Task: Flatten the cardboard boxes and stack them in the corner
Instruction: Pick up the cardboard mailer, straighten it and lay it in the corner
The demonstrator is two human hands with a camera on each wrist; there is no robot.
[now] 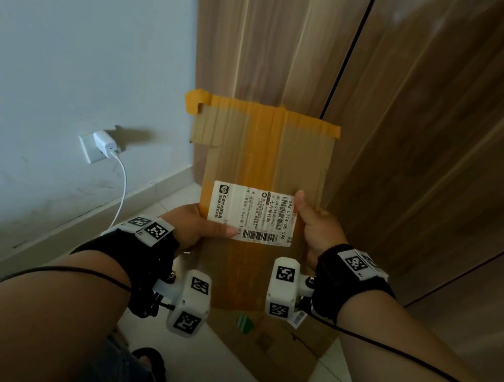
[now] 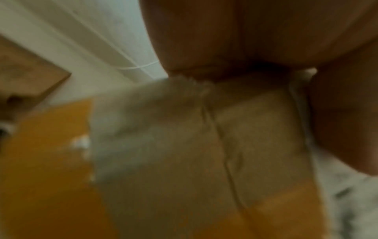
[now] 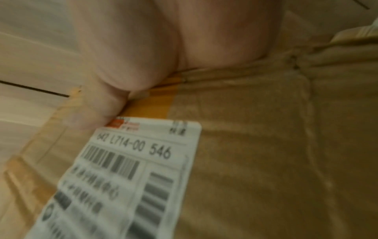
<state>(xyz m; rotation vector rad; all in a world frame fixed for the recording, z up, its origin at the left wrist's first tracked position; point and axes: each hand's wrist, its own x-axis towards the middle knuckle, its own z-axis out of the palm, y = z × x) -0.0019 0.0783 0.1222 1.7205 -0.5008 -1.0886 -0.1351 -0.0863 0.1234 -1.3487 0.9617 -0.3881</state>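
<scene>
- Head view: a flattened brown cardboard box with orange tape [image 1: 263, 159] is held upright at centre frame. Its top edge stands against the wood-grain panel wall [image 1: 424, 120] at 12 o'clock. The pale painted wall [image 1: 71, 24] closes the 9 o'clock side, and bare tiled floor [image 1: 212, 369] lies at 6 o'clock. A second flat brown cardboard sheet [image 1: 281, 357] lies on the floor below, at 5 o'clock.
- The left hand [image 1: 197, 225] grips the box's left edge at 7 o'clock, thumb laid across the white printed shipping label [image 1: 250, 214]. The right hand [image 1: 315, 225] pinches the right edge at 4 o'clock, thumb on the label's corner.
- A white charger with cable [image 1: 105, 145] sits plugged into the pale wall at 9 o'clock.
- Left wrist view: blurred; curled fingers [image 2: 235, 40] press the box's back.
- Right wrist view: the thumb [image 3: 106, 103] rests beside the label at 10 o'clock.
</scene>
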